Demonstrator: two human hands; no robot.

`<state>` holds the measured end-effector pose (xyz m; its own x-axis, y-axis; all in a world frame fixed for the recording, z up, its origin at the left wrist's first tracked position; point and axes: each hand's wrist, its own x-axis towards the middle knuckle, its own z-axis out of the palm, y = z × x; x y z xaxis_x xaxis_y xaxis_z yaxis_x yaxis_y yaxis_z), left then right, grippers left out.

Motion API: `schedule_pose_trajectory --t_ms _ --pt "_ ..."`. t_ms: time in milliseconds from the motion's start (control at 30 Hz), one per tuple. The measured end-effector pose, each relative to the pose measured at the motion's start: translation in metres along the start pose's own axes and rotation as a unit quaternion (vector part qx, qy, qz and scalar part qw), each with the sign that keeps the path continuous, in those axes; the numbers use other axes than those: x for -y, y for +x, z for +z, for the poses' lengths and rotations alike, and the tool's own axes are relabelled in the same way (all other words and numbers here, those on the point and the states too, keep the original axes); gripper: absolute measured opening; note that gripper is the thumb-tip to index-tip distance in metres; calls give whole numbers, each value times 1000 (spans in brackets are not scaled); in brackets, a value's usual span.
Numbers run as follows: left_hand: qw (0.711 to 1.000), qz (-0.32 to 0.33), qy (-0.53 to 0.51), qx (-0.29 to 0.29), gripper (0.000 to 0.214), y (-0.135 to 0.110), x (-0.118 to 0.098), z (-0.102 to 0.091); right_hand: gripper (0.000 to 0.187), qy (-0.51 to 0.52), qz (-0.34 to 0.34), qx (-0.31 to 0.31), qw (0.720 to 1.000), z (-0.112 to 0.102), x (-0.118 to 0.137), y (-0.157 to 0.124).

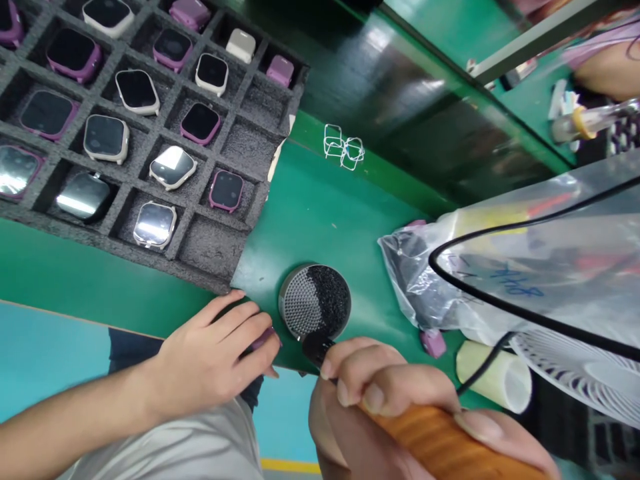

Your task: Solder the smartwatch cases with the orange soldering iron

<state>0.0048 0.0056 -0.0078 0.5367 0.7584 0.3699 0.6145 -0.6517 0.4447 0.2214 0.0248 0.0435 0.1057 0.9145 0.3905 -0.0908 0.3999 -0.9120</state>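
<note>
My right hand (400, 393) is wrapped around a screwdriver with a ridged orange handle (425, 437) and a black nose. The nose reaches the near rim of a round metal dish (303, 303). Small holes dot the dish's left side, and tiny black pieces, apparently screws, cover its right side (333, 300). At the table's near edge, my left hand (220, 350) closes over a purple watch (262, 339). Most of that watch is hidden under the fingers. Up and left of this hand lies a dark foam tray (207, 250) with purple and pale watches in its compartments.
White wire-like loops (344, 147) lie on the green table (320, 207). A clear plastic bag (470, 267), a black cable (500, 303), a pale roll (493, 377), a white fan (585, 367) and a small purple piece (433, 342) occupy the right. Part of another person (607, 67) shows top right.
</note>
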Motion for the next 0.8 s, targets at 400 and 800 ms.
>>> schedule_pose_trajectory --t_ms 400,800 --pt "999 13 -33 2 36 1 2 -6 29 -38 38 53 997 -5 4 -1" --pt "1000 18 -11 -16 26 1 2 -1 35 -100 116 109 982 -12 24 3"
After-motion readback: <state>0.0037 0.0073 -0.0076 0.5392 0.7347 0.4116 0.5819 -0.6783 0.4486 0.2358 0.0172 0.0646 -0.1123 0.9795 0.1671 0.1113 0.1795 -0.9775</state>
